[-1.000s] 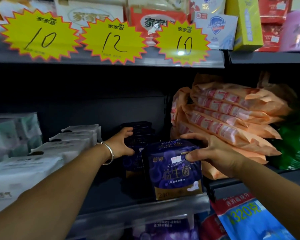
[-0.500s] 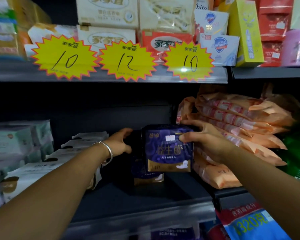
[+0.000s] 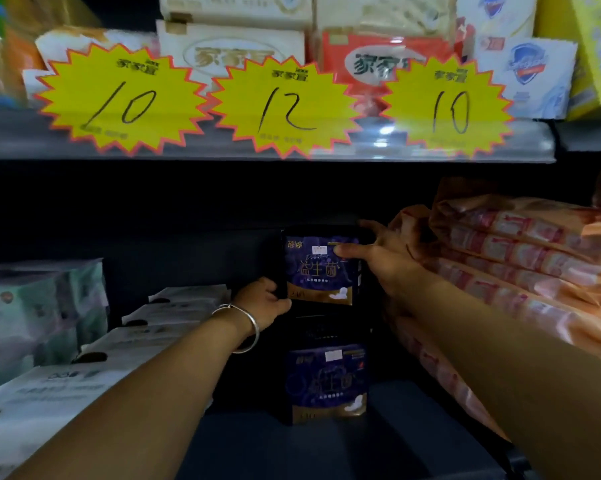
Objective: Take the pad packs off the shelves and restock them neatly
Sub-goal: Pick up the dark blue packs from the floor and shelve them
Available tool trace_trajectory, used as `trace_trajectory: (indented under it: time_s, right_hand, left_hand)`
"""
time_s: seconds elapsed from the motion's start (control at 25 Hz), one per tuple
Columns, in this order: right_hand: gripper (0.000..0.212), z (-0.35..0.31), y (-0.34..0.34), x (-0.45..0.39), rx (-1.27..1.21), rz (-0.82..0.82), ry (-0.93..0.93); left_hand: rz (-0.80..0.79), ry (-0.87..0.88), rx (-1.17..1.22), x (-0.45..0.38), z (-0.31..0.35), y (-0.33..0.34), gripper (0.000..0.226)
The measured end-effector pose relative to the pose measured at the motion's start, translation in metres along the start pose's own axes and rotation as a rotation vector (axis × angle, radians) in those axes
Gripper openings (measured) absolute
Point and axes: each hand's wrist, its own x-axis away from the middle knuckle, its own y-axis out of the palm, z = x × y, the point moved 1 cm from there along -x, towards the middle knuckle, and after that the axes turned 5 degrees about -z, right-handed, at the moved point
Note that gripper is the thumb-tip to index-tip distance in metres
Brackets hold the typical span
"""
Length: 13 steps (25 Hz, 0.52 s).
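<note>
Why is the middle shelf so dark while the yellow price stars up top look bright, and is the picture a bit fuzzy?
Head view: light falls on the yellow price stars, with a glare spot on the shelf's clear strip; the shelf recess below lies in shadow, so the purple pad pack held by both hands looks dim. The boxes on the top shelf are smeared by motion blur, and the wide lens bends the edges.

Three yellow starburst price tags (image 3: 285,107) reading 10, 12, 10 hang on the upper shelf edge (image 3: 15,140); boxed soaps (image 3: 243,57) sit stacked above.
</note>
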Motion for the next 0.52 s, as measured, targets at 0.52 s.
trace_trajectory:
  time_s: [0.52]
  right_hand:
    - [0.092,0.056,0.022,-0.051,0.496,-0.063,0.015]
  left_hand:
    - [0.106,0.004,0.034,-0.045,-0.038,0.016,0.04]
